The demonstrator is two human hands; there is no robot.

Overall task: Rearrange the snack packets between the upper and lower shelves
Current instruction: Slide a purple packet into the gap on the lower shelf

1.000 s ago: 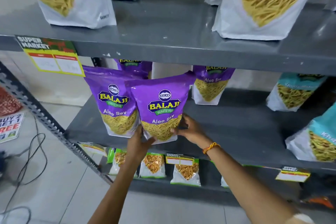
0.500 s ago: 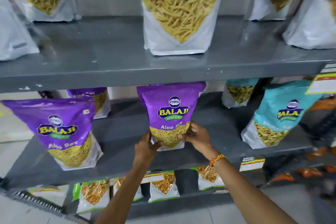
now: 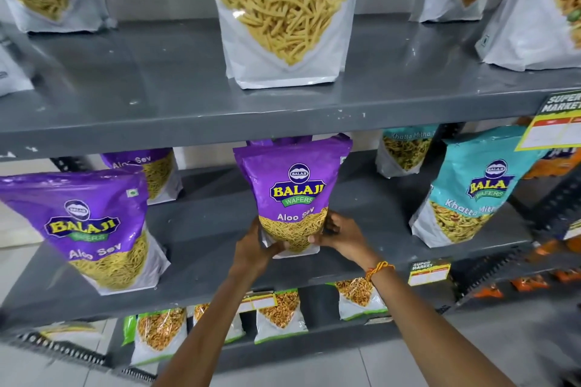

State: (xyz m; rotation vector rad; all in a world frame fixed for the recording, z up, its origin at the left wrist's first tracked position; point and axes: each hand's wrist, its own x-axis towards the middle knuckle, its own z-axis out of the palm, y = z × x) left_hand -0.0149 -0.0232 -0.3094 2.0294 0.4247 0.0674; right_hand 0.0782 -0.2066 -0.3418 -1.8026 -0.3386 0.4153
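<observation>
Head view: both hands closed on the lower corners of one purple Aloo Sev packet (image 3: 294, 195); the left hand (image 3: 256, 245) cupped the bottom left corner, fingers wrapped under the white base; the right hand (image 3: 341, 234) pressed the bottom right edge, thumb on the front face, an orange thread band (image 3: 379, 269) at its wrist. The packet stood upright at the middle of the lower grey shelf (image 3: 204, 229), long axis vertical, printed front toward the camera, top edge just under the lip of the upper shelf (image 3: 188, 116); whether its base rested on the shelf or hung just above could not be told. A second purple top (image 3: 261, 142) showed directly behind it. To the left stood another purple Aloo Sev packet (image 3: 94, 229), tilted, near the front edge, well apart from the held one; a third (image 3: 151, 173) stood farther back. To the right stood a teal Khatta Mitha packet (image 3: 465, 188), with another (image 3: 405, 151) behind it. On the upper shelf a white clear-window pouch of yellow sticks (image 3: 283, 25) stood directly above the held packet. Smaller green-edged packets (image 3: 279, 314) lined the shelf beneath; a yellow price tag (image 3: 429, 273) hung on the lower shelf's edge.
</observation>
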